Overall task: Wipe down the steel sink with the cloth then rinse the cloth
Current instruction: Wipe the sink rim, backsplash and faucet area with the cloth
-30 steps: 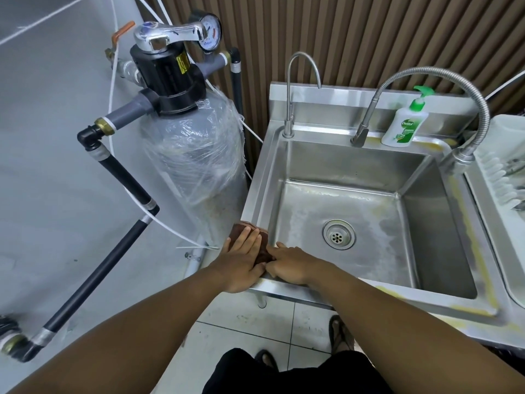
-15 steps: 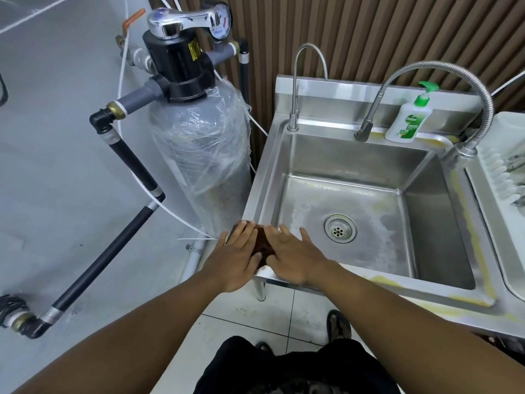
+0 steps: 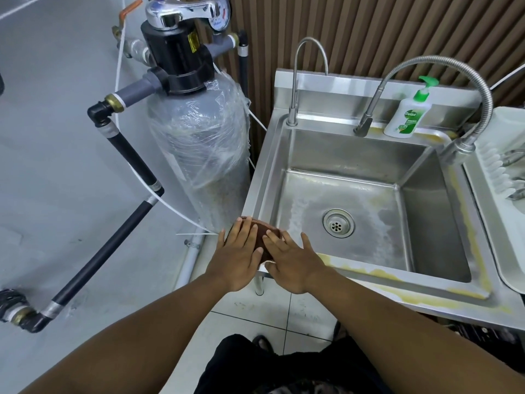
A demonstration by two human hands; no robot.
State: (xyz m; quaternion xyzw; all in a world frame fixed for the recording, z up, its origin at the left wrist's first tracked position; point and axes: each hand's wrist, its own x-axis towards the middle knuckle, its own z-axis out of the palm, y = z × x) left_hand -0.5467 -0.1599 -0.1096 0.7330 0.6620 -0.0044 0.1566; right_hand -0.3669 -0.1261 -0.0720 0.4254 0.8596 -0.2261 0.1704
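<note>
Wiping is just starting: we are pressing the brown cloth [image 3: 262,233] onto the sink [image 3: 366,271] rim, lower centre, under flat, splayed fingers [image 3: 244,233] of both hands, gripping nothing; next, sweeping it into the basin.

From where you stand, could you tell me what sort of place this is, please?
Probably a utility or back-kitchen wash area: a freestanding steel sink with a flexible spray faucet, a plastic-wrapped water filter tank with its piping beside it, and a soap bottle.

Brown cloth [image 3: 265,229] flat on steel sink [image 3: 352,163] front-left rim corner, mostly hidden.
</note>
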